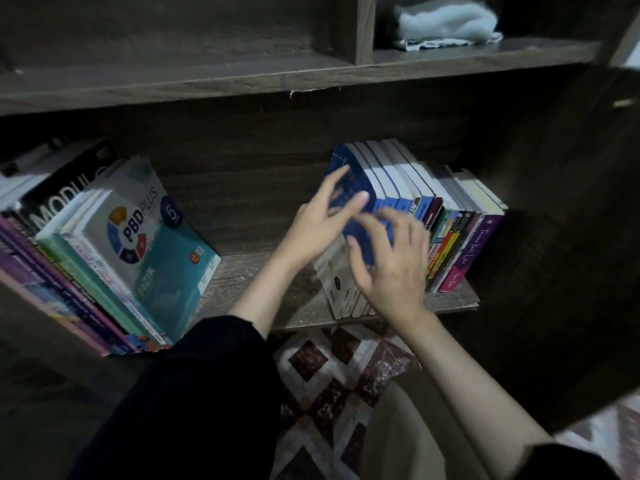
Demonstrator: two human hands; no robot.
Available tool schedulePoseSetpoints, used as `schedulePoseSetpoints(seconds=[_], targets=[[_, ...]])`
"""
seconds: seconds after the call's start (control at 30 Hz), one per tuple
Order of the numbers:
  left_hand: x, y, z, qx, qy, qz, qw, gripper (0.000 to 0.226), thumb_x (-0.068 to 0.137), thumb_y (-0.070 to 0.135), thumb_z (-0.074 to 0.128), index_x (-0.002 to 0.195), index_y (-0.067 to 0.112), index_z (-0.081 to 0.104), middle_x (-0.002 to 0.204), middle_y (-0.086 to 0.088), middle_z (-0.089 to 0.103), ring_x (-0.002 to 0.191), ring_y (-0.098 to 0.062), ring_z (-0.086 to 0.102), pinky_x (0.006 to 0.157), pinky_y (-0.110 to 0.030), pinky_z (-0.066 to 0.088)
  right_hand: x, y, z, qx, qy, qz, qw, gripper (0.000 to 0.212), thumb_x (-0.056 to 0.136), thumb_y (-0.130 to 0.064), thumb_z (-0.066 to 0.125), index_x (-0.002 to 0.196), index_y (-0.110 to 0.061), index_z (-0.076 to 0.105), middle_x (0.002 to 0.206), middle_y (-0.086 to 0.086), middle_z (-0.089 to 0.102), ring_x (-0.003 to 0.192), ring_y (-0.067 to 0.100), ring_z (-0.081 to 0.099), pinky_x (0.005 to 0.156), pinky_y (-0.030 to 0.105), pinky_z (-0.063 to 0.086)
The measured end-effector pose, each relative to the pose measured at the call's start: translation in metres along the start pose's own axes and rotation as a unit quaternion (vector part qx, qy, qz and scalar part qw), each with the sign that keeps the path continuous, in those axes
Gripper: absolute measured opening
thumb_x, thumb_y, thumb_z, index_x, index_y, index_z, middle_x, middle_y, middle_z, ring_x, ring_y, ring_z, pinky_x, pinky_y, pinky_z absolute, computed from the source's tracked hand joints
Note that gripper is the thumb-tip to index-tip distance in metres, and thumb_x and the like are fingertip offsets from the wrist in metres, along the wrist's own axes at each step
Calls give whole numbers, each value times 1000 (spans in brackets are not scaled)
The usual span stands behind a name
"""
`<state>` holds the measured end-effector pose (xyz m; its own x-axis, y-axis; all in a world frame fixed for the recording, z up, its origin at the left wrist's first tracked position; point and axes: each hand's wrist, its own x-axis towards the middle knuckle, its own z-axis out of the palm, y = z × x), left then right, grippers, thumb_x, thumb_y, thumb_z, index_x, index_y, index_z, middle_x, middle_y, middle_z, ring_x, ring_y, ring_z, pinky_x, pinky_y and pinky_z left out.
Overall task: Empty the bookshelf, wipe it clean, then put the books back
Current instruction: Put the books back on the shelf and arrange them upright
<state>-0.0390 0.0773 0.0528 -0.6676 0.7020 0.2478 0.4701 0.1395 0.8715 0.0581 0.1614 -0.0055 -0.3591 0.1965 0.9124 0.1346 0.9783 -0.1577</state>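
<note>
Blue paperback books [372,183] lean at the right of the dark wooden bookshelf [242,81], on its lower board. Left hand [320,230] presses the outer cover with spread fingers. Right hand [394,268] bends loosely over them, its grip unclear. Probably the putting-back step; next, push them upright.

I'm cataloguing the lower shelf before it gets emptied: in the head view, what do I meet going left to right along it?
Black Modul book → PBD Plus Fizik workbook → bare shelf board → left hand → right hand → purple book at the far right.
</note>
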Motion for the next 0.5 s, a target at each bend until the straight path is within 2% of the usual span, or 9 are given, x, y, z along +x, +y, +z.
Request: schedulePoseSetpoints(seconds=[0.07,0.13,0.17,0.23,0.3,0.4,0.5], targets=[[-13,-1,-17,59,69,-4,996,57,93,45,53,145,33,33,147,1,42,131,-4,37,108,-27,33,17,3,5,-64,-46,19,997,54,90,-31,53,139,-11,40,141,16,32,133,31,28,106,43,25],[-29,-7,-39,165,127,-3,978,58,92,45,54,145,31,34,148,1,40,138,-13,30,110,-32,29,27,5,9,-102,-115,62,986,73,88,-33,57,148,-9,25,153,21,19,142,35,11,115,48,7],[-38,-12,-52,225,150,-6,963,58,92,44,54,145,29,34,150,-1,37,141,-18,25,113,-35,24,28,7,11,-113,-142,81,980,78,86,-33,61,149,-7,22,154,21,20,143,36,10,116,48,2],[-58,-22,-79,344,214,-20,914,58,92,36,57,144,23,36,151,-9,34,143,-26,15,115,-39,15,29,12,14,-142,-163,92,972,77,84,-33,64,146,-5,26,148,20,32,141,36,19,116,47,2],[-81,-32,-108,433,291,-47,852,57,90,26,60,142,15,40,147,-18,34,141,-35,15,114,-45,16,28,14,15,-159,-162,82,970,68,85,-33,62,141,-4,34,140,19,41,136,35,27,116,47,5],[-110,-43,-144,492,369,-135,777,62,83,17,65,139,7,41,144,-25,32,135,-43,20,107,-54,18,28,14,15,-158,-155,81,972,60,85,-31,60,134,-3,40,136,19,43,133,35,29,116,46,4],[-125,-49,-163,516,381,-207,739,67,81,23,69,139,8,39,145,-24,28,134,-43,19,104,-56,18,28,12,15,-150,-158,90,972,57,86,-30,59,133,-3,39,134,19,43,133,35,29,117,47,4]])
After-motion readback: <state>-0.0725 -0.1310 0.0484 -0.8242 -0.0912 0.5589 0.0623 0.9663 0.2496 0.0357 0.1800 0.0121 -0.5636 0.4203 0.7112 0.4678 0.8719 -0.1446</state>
